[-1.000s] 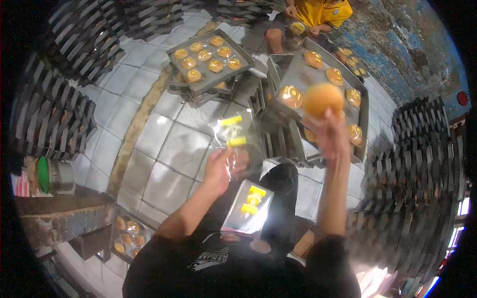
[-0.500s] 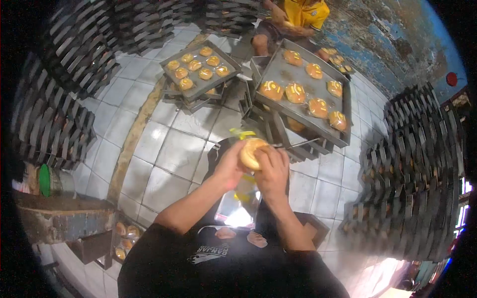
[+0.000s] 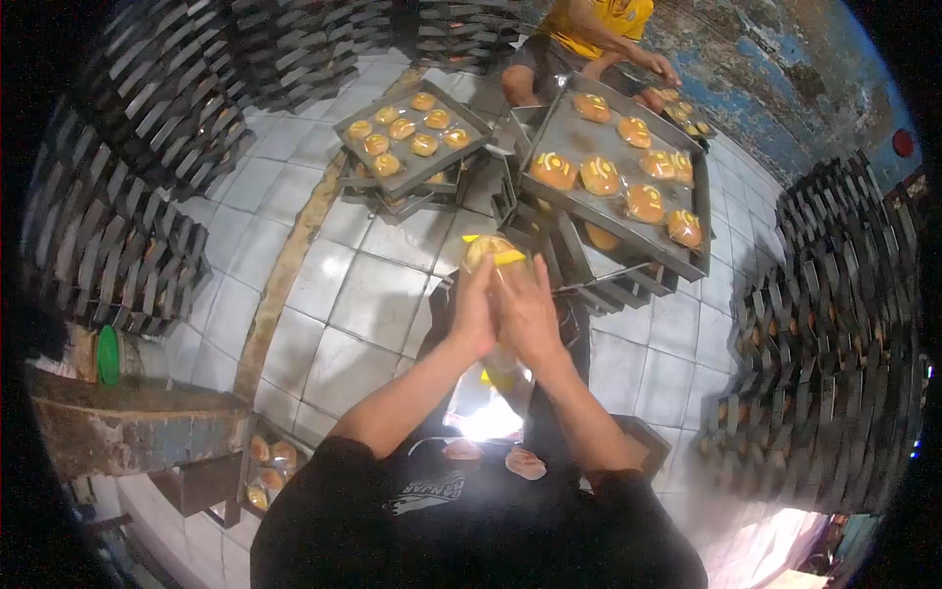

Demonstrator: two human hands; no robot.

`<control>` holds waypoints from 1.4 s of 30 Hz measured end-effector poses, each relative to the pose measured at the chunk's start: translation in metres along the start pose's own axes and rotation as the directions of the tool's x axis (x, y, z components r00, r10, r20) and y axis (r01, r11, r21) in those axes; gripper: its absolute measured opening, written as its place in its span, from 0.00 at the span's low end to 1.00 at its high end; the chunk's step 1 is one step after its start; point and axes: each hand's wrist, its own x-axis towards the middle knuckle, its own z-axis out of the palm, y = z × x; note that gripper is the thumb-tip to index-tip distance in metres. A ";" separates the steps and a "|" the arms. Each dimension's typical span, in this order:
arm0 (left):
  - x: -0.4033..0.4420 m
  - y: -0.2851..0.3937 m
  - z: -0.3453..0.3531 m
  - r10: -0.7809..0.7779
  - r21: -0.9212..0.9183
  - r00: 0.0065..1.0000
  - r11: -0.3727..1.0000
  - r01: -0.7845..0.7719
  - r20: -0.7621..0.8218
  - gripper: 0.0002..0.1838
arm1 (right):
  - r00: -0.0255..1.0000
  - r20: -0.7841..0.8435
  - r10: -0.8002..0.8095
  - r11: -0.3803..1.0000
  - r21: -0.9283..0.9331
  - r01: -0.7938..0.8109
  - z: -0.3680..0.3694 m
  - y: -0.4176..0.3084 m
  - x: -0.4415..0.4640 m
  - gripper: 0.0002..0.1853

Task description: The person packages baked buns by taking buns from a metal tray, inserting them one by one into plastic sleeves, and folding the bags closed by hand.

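A round bun [image 3: 488, 252] in a clear bag with yellow print is held between my two hands, above my lap. My left hand [image 3: 476, 312] presses on its left side, and my right hand [image 3: 526, 306] closes round it from the right, fingers together. Below the hands, a stack of clear printed bags [image 3: 491, 404] lies on my lap, shining with glare. Ahead to the right, a large metal tray [image 3: 579, 133] holds several bagged buns. A smaller tray [image 3: 412, 182] with several bagged buns stands further left.
A person in a yellow shirt [image 3: 579, 29] sits beyond the large tray, one arm stretched toward more buns [image 3: 684, 113]. Tall stacks of dark trays [image 3: 814, 363] line the right and the far left. A low ledge [image 3: 137, 422] and a tray of buns are at the lower left.
My right hand brought a bare bun from the large tray to my left hand. The bun is now inside the bag, further from my body. The other person's arm has stretched out to the right.
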 end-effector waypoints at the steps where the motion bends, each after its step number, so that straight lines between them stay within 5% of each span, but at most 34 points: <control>1: 0.001 -0.008 0.006 0.133 0.157 0.981 0.981 -0.110 -0.142 0.25 | 1.000 -0.007 -0.017 0.996 0.087 0.018 -0.007 -0.002 0.000 0.27; 3: 0.007 0.006 0.007 0.155 0.138 0.972 0.982 -0.132 -0.176 0.25 | 0.998 -0.030 -0.047 0.962 0.266 0.053 -0.030 -0.005 0.004 0.20; 4: 0.010 0.024 0.004 0.043 0.023 0.992 0.999 -0.041 -0.122 0.26 | 0.969 0.245 0.011 0.758 0.630 -0.168 -0.057 -0.018 -0.007 0.09; 5: 0.014 0.037 0.001 -0.064 -0.091 0.996 0.994 0.059 -0.056 0.28 | 0.967 0.255 0.009 0.757 0.631 -0.173 -0.060 -0.010 -0.029 0.09; 6: 0.027 0.037 -0.014 0.084 -0.095 0.994 0.991 -0.090 -0.070 0.29 | 0.881 0.469 -0.063 0.368 0.832 -0.416 -0.060 0.003 -0.052 0.07; 8: 0.033 0.046 -0.020 0.037 -0.166 0.999 0.985 -0.038 -0.006 0.31 | 0.863 0.453 0.224 0.411 0.759 -0.505 -0.049 -0.006 -0.050 0.06; 9: 0.028 0.046 -0.025 -0.025 -0.213 0.997 0.976 0.039 0.067 0.33 | 0.958 0.172 0.230 0.688 0.668 -0.286 -0.036 -0.004 -0.040 0.05; 11: 0.028 0.040 -0.017 -0.026 -0.162 0.999 0.986 0.033 0.043 0.39 | 0.988 -0.036 0.150 0.778 0.621 -0.095 -0.028 -0.008 -0.025 0.06; 14: 0.016 0.033 -0.015 -0.158 -0.024 0.986 0.987 0.159 0.052 0.44 | 0.981 -0.126 0.145 0.912 0.401 -0.083 -0.020 -0.017 -0.014 0.07; 17: 0.011 0.027 -0.003 -0.062 -0.128 0.996 0.990 0.054 -0.057 0.43 | 0.946 -0.303 0.113 0.978 0.200 -0.053 -0.009 -0.016 -0.012 0.08; 21: 0.001 0.013 -0.001 -0.044 -0.031 0.988 0.999 0.040 -0.148 0.42 | 0.973 -0.194 0.126 0.992 0.029 -0.123 -0.012 -0.009 -0.013 0.06; 23: 0.008 0.022 -0.005 0.012 -0.034 0.987 0.999 -0.017 -0.158 0.40 | 0.953 0.106 0.283 0.803 0.517 -0.296 -0.037 -0.028 -0.015 0.04; 24: 0.024 0.021 -0.024 0.164 -0.055 0.984 0.984 -0.168 -0.074 0.39 | 0.915 0.385 0.123 0.616 0.693 -0.374 -0.049 -0.024 -0.027 0.06; 27: 0.024 0.038 -0.027 0.095 -0.100 0.990 0.989 -0.105 -0.107 0.39 | 0.826 0.538 0.168 0.530 0.657 -0.536 -0.061 -0.032 -0.039 0.07; 28: 0.023 0.037 -0.026 0.053 -0.102 0.994 0.993 -0.063 -0.100 0.39 | 0.919 0.321 0.231 0.769 0.518 -0.374 -0.049 -0.030 -0.037 0.08; 29: 0.021 0.033 -0.025 0.047 -0.100 0.994 0.993 -0.056 -0.096 0.39 | 0.918 0.317 0.238 0.769 0.517 -0.377 -0.042 -0.028 -0.035 0.08; 32: 0.015 0.021 -0.013 -0.017 -0.121 0.991 0.993 0.001 -0.134 0.41 | 0.993 -0.046 0.109 0.879 0.471 -0.075 -0.023 -0.024 -0.024 0.05; 36: 0.002 0.025 0.000 -0.216 0.010 0.969 0.976 0.218 -0.123 0.38 | 0.992 0.072 0.107 0.890 0.438 -0.128 -0.013 -0.019 -0.025 0.05; 38: 0.004 0.027 0.002 -0.148 0.008 0.975 0.988 0.151 -0.167 0.36 | 0.871 0.483 0.084 0.486 0.743 -0.460 -0.029 -0.018 -0.029 0.11; 39: 0.003 0.030 0.001 -0.087 0.010 0.972 0.996 0.092 -0.217 0.35 | 0.872 0.483 0.080 0.478 0.749 -0.458 -0.039 -0.023 -0.030 0.11; 42: 0.019 0.056 -0.034 0.010 -0.062 0.991 0.998 -0.018 -0.134 0.34 | 0.647 0.684 -0.336 0.110 0.711 -0.695 -0.076 -0.037 -0.035 0.07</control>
